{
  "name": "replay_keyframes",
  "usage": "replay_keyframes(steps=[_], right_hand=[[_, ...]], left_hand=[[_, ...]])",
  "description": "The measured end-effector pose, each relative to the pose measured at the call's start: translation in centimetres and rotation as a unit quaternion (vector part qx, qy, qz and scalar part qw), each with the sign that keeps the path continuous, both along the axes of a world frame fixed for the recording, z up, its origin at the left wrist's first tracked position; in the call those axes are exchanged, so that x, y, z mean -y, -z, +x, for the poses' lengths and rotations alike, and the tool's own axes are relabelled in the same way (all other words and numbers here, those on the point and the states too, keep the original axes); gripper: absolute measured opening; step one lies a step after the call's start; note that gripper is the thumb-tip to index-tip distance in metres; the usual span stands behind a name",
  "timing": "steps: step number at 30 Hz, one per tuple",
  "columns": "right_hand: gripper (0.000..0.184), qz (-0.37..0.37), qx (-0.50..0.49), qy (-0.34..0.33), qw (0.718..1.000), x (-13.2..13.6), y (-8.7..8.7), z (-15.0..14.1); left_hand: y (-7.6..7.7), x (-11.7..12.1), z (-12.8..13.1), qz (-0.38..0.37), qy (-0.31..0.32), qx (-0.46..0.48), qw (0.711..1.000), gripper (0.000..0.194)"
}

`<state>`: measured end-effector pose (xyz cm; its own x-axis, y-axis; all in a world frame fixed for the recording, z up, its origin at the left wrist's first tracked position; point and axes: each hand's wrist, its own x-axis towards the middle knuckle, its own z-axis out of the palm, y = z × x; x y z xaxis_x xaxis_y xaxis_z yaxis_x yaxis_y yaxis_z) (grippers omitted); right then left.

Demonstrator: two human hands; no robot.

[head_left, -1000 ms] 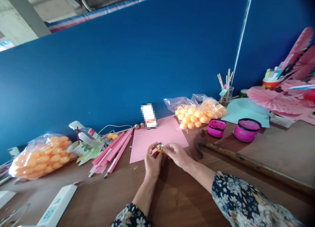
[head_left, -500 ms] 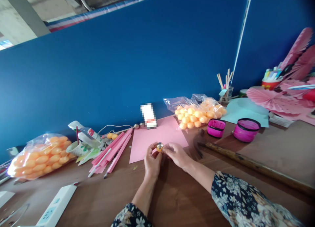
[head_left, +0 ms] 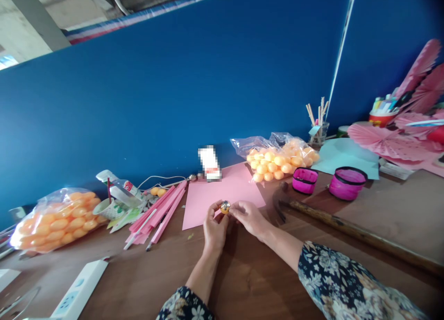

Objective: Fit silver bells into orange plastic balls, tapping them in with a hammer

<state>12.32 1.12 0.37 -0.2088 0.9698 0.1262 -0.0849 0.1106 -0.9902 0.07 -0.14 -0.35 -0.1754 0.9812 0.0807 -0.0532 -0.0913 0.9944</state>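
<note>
A small shiny gold ball, perhaps a bell, is held above the near edge of a pink paper sheet. My left hand grips it from the left, thumb and fingers curled round it. Coming in from the right, my right hand is closed, its fingertips pinched at the ball's right side. Whether anything small sits between those right fingertips is too fine to see.
Bags of orange balls lie left and back right. Pink paper strips lie left of the sheet. A hammer and two magenta containers, one nearer, one farther right, are rightward. A power strip lies front left.
</note>
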Motion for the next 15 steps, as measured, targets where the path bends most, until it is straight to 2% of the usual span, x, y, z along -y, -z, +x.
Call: replay_keyframes(steps=[15], right_hand=[[0.024, -0.001, -0.011, -0.01, 1.0, -0.02, 0.19, 0.09]], left_hand=[[0.01, -0.02, -0.02, 0.006, 0.001, -0.009, 1.0, 0.043]])
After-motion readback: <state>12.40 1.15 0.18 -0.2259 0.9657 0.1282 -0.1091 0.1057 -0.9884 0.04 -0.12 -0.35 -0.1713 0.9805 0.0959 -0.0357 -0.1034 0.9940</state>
